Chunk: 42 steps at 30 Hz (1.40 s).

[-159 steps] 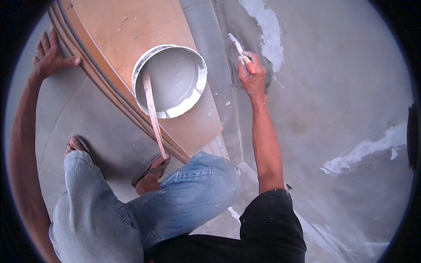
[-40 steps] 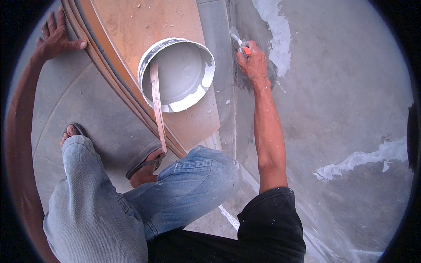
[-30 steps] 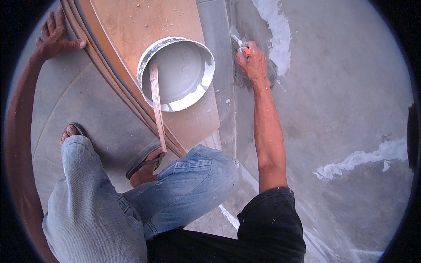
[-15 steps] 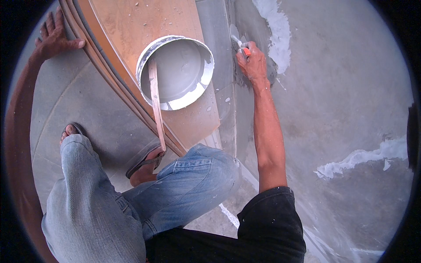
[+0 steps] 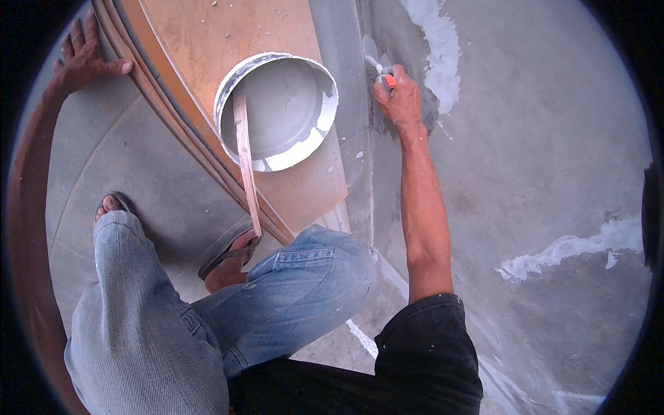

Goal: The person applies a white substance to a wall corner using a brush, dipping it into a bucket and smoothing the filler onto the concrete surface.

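Head view: the right hand (image 5: 400, 98) is grasping a brush (image 5: 390, 81). The left hand (image 5: 84, 66) is lying splayed by the board's (image 5: 232, 28) left edge.

We find no text, label, brand, number or sign that we can read; we make out none on the white bucket (image 5: 294, 158), the wooden stick (image 5: 245, 159), the red-ended tool (image 5: 390, 81) or the grey wall (image 5: 526, 138).
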Each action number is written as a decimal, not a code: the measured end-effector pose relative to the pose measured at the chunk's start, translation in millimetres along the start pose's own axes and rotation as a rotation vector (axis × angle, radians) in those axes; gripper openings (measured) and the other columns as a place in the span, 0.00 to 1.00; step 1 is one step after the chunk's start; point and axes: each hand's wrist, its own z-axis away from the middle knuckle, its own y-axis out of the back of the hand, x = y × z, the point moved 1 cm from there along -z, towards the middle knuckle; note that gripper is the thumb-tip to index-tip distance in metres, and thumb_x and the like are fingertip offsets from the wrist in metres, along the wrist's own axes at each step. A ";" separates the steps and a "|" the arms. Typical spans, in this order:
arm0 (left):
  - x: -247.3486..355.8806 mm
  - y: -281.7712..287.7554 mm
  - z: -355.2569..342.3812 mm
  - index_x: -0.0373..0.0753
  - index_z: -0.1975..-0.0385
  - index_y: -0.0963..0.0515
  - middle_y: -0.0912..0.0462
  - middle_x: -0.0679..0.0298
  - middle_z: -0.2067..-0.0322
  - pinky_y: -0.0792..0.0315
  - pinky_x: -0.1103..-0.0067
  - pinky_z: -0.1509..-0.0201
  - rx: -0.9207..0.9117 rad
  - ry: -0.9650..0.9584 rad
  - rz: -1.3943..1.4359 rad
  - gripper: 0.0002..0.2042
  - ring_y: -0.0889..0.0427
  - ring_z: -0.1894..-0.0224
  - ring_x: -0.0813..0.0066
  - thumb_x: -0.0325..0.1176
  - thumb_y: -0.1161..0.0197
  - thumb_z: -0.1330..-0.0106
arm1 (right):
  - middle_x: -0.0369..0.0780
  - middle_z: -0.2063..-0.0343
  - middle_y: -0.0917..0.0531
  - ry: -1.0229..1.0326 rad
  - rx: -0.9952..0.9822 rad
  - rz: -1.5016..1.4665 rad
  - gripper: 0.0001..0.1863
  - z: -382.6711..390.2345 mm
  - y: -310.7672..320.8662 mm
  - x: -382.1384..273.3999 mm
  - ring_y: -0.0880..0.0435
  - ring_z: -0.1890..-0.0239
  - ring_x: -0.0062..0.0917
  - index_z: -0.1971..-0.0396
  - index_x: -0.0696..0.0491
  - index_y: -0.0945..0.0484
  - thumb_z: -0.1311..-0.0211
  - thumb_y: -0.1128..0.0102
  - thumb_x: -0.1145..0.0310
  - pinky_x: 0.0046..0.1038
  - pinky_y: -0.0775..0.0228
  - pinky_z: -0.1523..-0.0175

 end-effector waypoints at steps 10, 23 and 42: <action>-3.3 3.0 1.5 0.49 0.33 0.66 0.68 0.38 0.35 0.63 0.33 0.43 0.001 -0.010 0.006 0.68 0.69 0.34 0.32 0.72 0.33 0.73 | 0.52 0.71 0.21 -0.025 -0.031 -0.003 0.14 4.2 0.1 0.8 0.22 0.65 0.49 0.67 0.58 0.30 0.52 0.39 0.68 0.41 0.30 0.61; -8.9 -7.7 1.9 0.50 0.33 0.65 0.66 0.38 0.35 0.60 0.32 0.43 0.011 -0.030 -0.009 0.66 0.67 0.34 0.32 0.72 0.32 0.72 | 0.53 0.71 0.21 -0.044 -0.042 0.005 0.14 9.9 0.6 1.5 0.22 0.65 0.49 0.68 0.59 0.30 0.52 0.40 0.69 0.42 0.31 0.61; -2.0 -2.1 2.5 0.48 0.33 0.64 0.67 0.39 0.34 0.63 0.35 0.41 0.053 -0.042 0.008 0.67 0.69 0.34 0.33 0.73 0.34 0.72 | 0.54 0.70 0.22 -0.044 -0.039 -0.002 0.15 20.4 -5.8 14.5 0.23 0.65 0.51 0.68 0.60 0.31 0.52 0.40 0.68 0.43 0.31 0.60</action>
